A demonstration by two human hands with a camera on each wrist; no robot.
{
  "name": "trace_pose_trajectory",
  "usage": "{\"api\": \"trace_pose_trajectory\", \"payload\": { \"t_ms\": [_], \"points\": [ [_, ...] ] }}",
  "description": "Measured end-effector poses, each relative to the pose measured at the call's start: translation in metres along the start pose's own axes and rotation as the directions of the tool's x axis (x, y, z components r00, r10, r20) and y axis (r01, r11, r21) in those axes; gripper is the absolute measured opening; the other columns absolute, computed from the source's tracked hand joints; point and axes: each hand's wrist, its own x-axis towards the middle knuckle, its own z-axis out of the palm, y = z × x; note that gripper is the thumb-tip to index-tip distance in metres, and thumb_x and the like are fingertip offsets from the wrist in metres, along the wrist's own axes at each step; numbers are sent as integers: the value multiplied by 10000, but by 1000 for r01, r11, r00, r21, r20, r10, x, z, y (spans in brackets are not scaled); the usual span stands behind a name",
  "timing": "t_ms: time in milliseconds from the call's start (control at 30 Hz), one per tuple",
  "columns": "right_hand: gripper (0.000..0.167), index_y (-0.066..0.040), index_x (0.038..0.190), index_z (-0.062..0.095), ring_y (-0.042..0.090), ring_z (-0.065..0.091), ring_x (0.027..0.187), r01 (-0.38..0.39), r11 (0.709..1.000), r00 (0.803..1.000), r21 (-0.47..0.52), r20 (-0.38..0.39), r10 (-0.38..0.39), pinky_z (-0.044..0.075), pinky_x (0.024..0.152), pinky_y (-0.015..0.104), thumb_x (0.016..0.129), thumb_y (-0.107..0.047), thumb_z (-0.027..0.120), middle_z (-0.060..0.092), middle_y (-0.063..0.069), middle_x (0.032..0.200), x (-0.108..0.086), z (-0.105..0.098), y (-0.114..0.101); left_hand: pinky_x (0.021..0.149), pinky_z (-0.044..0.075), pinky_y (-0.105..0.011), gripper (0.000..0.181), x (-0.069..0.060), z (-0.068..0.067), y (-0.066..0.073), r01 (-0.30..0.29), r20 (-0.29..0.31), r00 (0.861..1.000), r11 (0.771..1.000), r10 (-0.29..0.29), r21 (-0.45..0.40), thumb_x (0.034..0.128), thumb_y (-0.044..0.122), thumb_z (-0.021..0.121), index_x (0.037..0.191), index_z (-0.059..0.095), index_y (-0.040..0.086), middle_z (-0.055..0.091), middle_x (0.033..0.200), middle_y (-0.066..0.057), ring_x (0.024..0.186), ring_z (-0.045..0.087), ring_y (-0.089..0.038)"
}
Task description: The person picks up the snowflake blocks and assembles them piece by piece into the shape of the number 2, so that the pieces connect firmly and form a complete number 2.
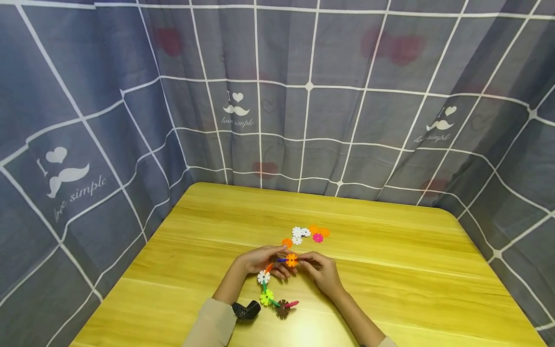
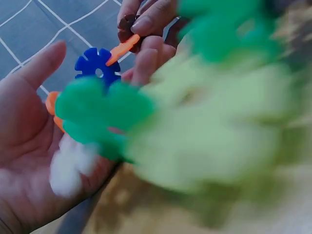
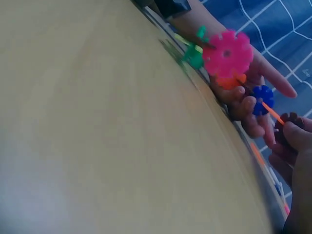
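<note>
A chain of notched plastic snowflake discs runs between my two hands. My right hand (image 1: 323,273) pinches a brown disc (image 3: 288,127) at the chain's upper end. An orange disc (image 1: 292,260) joins it to a blue disc (image 2: 90,62). My left hand (image 1: 262,260) lies palm-up with its thumb stretched out, and the chain rests across the palm and fingers. From there the chain hangs toward me: a white disc (image 1: 263,277), green links, a yellow-green disc (image 1: 266,298), another brown disc (image 1: 283,310) and a pink disc (image 3: 228,53). Nearby green parts blur in the left wrist view.
Beyond the hands, loose discs lie on the wooden table (image 1: 412,270): white ones (image 1: 297,232), a pink one (image 1: 318,238) and several orange ones (image 1: 324,233). A grey-blue checked curtain (image 1: 282,111) surrounds the table's far side and flanks. A black device (image 1: 246,311) sits at the left wrist.
</note>
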Motion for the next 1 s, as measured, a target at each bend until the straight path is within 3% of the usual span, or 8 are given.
{"api": "trace_pose_trajectory", "payload": {
  "t_ms": [200,333,400,533,600,667,833,1000],
  "points": [
    [145,5,949,670,206,655,742,-89,996,996,30,-26,90,536,644,272,846,78,600,675,130,894,2,12,22,652,516,-260,362,-2,-4,0,42,-70,997,996,-36,76,989,259,434,1210,544,-6,632,960,-99,718,609,-143],
    [118,-39,968,690,103,592,665,-186,975,979,-124,-107,173,501,582,229,887,-77,614,663,31,848,14,20,41,597,484,-226,284,-2,-4,1,52,-103,994,996,-45,73,967,221,487,1135,558,4,613,879,-62,667,566,-117],
    [186,-54,1022,692,66,523,642,-208,941,977,-268,-95,189,457,549,207,879,-160,640,621,-29,809,21,24,47,577,473,-219,269,-3,-4,2,55,-98,994,996,-48,67,962,217,495,1114,557,4,615,854,-64,649,558,-112],
    [317,-97,1115,676,64,404,634,-217,820,970,-530,-20,244,362,501,189,856,-279,668,485,-66,772,30,33,56,524,448,-200,369,-4,-1,3,63,-99,994,994,-54,85,969,290,477,1165,557,-11,629,812,-63,595,539,-89],
    [319,-126,1099,685,74,390,641,-229,769,960,-597,-9,279,343,493,186,841,-313,679,455,-63,772,31,36,57,493,422,-190,454,-3,1,4,70,-86,994,991,-61,111,963,349,473,1196,549,-33,619,777,-47,564,510,-72],
    [294,-138,1045,698,85,400,654,-257,753,950,-606,-15,312,353,502,197,812,-318,708,447,-53,775,32,38,57,466,394,-184,517,-3,2,5,73,-68,996,987,-64,141,954,388,476,1205,546,-58,603,737,-29,532,470,-62],
    [266,-115,944,644,90,444,693,-309,832,942,-461,-27,335,411,577,236,751,-241,775,496,-44,795,31,33,55,452,365,-183,522,-3,4,9,56,-25,998,983,-52,175,958,358,478,1165,552,-115,578,690,-8,504,417,-61],
    [264,-49,987,586,107,551,628,-366,924,930,-110,-38,364,482,560,240,780,-109,738,611,16,756,19,23,45,453,367,-181,494,-3,6,9,68,-41,997,980,-61,189,960,359,475,1150,585,-83,583,682,-2,502,429,-55]
  ]
}}
